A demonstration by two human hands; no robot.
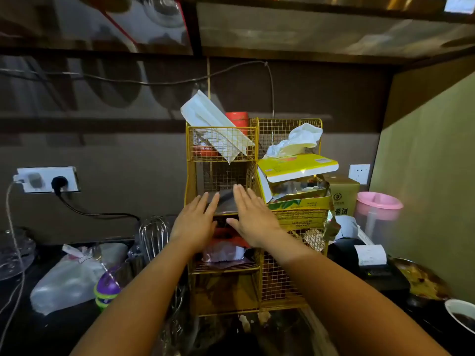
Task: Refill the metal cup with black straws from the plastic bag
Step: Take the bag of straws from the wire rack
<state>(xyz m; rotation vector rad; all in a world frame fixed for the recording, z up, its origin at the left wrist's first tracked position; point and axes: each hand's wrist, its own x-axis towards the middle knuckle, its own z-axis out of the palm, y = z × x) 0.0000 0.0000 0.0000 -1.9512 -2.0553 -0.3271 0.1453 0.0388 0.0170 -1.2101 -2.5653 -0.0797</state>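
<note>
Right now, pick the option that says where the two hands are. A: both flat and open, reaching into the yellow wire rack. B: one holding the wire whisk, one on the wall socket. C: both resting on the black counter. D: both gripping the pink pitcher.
A: the left hand and right hand are spread open, side by side and holding nothing, at a middle shelf of the yellow wire rack.

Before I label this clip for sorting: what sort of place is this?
Probably a small drinks or food counter's back area: a yellow wire rack crammed with supplies, a whisk, a receipt printer and a pink-lidded pitcher.
</note>
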